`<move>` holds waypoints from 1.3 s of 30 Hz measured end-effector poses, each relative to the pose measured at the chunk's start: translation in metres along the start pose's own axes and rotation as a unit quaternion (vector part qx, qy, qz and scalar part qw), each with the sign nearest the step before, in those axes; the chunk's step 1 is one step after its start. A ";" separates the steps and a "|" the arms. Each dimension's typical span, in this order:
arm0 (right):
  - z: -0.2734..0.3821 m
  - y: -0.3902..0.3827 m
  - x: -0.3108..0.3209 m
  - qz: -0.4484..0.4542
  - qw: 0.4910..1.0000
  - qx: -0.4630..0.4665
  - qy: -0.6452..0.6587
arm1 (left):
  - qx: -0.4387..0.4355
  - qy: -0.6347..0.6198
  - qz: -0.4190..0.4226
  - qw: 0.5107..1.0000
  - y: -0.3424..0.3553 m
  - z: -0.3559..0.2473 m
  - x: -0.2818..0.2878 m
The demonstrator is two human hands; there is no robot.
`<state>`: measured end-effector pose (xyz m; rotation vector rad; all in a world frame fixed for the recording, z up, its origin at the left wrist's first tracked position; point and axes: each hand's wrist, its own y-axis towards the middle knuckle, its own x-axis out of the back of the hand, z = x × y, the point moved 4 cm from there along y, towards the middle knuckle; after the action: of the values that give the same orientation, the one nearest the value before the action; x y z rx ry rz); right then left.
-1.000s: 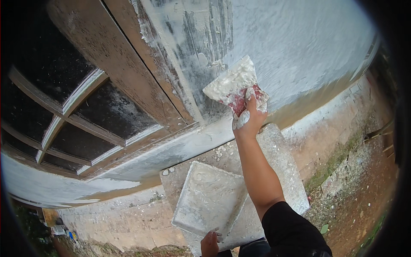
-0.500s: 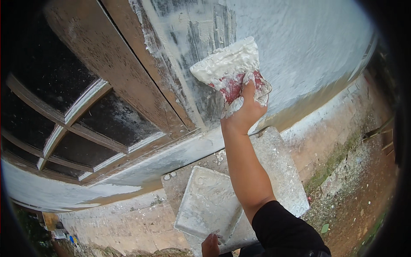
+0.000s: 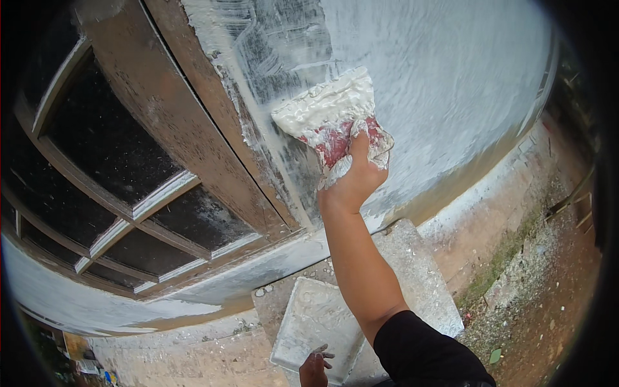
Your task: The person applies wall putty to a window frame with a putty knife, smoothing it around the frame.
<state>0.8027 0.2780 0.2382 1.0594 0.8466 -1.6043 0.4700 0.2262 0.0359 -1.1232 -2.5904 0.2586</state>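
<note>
White putty loads one red-handled trowel [image 3: 332, 116], clasped by the right hand [image 3: 351, 177] against one wall [image 3: 451, 84]; left hand [image 3: 314, 369] fingers curl on one hawk board [image 3: 316, 319].

We see only the fingertips and part of the back of the left hand [image 3: 314, 369]; the lower edge cuts off the rest, so we cannot tell how it grips the putty tray [image 3: 317, 329], whose near corner runs behind the right forearm. The right hand [image 3: 353, 175] covers the handle of the putty scraper [image 3: 332, 116], and wet putty hides most of the red blade. Our right sleeve [image 3: 429, 355] is cut off at the bottom. The window frame [image 3: 129, 213] bends away into the dark rim at the left, and its glass panes show nothing we can make out. Small coloured objects [image 3: 90, 369] at the lower left are too small to identify.
</note>
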 end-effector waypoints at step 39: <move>0.142 -0.023 -0.121 0.136 0.987 -0.033 0.081 | -0.207 -0.107 -0.052 0.971 -0.055 -0.116 0.059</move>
<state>0.7627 0.1990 0.4044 1.2135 0.8172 -1.2661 0.4345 0.2370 0.1718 -1.1353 -2.9756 -0.2088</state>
